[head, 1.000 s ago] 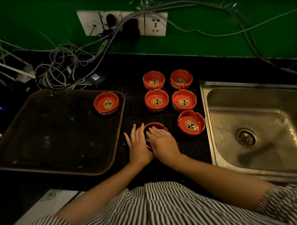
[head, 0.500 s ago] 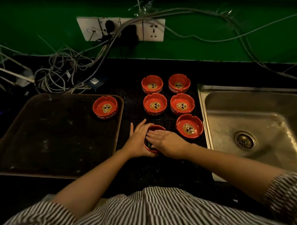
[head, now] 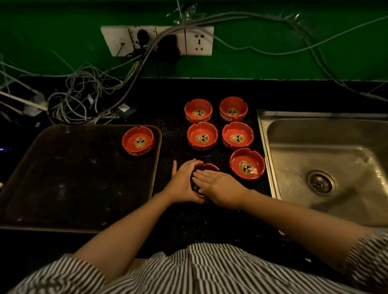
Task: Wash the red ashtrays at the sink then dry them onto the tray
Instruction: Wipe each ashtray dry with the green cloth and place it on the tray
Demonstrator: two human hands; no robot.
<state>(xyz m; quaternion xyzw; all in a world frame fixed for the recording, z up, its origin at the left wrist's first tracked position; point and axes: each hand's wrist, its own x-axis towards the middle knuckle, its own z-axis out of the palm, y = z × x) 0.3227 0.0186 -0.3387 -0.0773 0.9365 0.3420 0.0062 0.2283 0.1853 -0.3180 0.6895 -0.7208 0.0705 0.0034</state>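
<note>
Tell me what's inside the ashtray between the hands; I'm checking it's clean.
Something small and dark green shows inside the ashtray; the right hand covers most of the bowl, the left hand its side.

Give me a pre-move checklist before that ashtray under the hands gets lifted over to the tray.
1. Grip on the red round ashtray: left hand curls round its left side. Ok.
2. Right hand lies flat over the bowl, fingers straight, with something dark and greenish under it, possibly a cloth. Cannot tell.
3. Ashtray dry inside: covered by the hands. Cannot tell.
4. Room on the dark rectangular metal tray: only one red ashtray on the tray, in its far right corner. Ok.
5. Nearest red ashtray by the sink stands apart from the right hand. Ok.
6. Steel sink basin: no water seen running. Ok.
</note>
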